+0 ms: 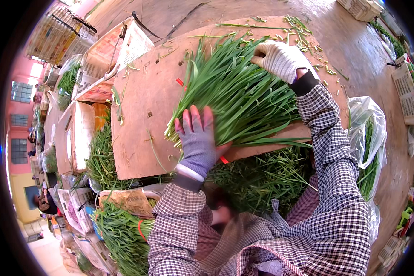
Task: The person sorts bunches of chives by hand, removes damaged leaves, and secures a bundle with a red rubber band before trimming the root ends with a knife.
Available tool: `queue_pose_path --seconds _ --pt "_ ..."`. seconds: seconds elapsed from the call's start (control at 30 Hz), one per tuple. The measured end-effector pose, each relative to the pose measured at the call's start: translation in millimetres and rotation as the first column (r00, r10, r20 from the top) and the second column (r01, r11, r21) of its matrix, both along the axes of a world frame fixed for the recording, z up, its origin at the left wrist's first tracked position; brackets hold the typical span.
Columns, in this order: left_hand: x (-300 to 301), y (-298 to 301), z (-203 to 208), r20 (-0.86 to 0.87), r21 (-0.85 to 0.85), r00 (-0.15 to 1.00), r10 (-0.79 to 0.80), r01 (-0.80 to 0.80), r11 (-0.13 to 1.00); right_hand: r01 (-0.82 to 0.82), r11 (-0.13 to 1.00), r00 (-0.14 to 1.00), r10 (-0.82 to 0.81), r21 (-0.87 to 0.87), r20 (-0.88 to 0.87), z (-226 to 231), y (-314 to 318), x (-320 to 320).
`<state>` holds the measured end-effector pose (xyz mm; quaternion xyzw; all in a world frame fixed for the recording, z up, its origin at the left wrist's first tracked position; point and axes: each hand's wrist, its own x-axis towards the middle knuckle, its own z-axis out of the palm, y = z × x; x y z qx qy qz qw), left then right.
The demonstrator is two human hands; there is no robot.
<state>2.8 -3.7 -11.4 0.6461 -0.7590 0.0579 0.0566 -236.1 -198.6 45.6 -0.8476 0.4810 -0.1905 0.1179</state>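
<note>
A broad heap of garlic chives (244, 92) lies across a brown board (138, 124), with its pale stem ends toward the left. My left hand (198, 138), in a grey-purple glove with pink fingertips, rests spread and flat on the near left side of the heap. At the far right edge of the heap is my right hand (283, 60), in a white knit glove. Its fingers are curled in, and what they hold, if anything, is hidden. A red strip (180, 82) shows beside the stems, and another red strip (223, 159) near my left thumb.
Trimmed bits (303, 34) litter the board's far right corner. Loose greens (262, 179) are piled below its near edge. A red-tied bundle (119, 234) stands at lower left. White crates (135, 43) line the left; a clear plastic bag (368, 133) of greens is at right.
</note>
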Motion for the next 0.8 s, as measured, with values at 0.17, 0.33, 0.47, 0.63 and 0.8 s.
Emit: queue_pose_path --seconds 0.17,0.33,0.47,0.63,0.8 --pt "-1.7 0.1 -2.4 -0.008 0.009 1.0 -0.005 0.005 1.0 -0.097 0.994 0.994 0.094 -0.056 -0.061 -37.6 -20.0 16.7" --pt "0.9 1.6 -3.6 -0.003 -0.014 1.0 -0.012 0.011 1.0 -0.196 0.974 0.891 0.128 0.115 0.436 -23.3 -18.4 5.8" --pt "-1.0 0.2 -1.4 -0.001 -0.015 1.0 -0.003 0.003 1.0 0.047 0.977 0.783 -0.164 0.206 0.6 -8.2 -15.0 -36.1" --pt "2.9 3.2 -2.7 -0.004 -0.061 0.991 -0.135 0.134 0.989 -0.054 0.973 0.871 -0.065 0.225 0.488 3.8 33.3 -51.3" --pt "15.2 1.4 -16.6 0.021 -0.142 0.97 -0.241 0.241 0.96 0.041 0.906 0.978 -0.123 0.422 0.17 1.4 84.7 -83.8"
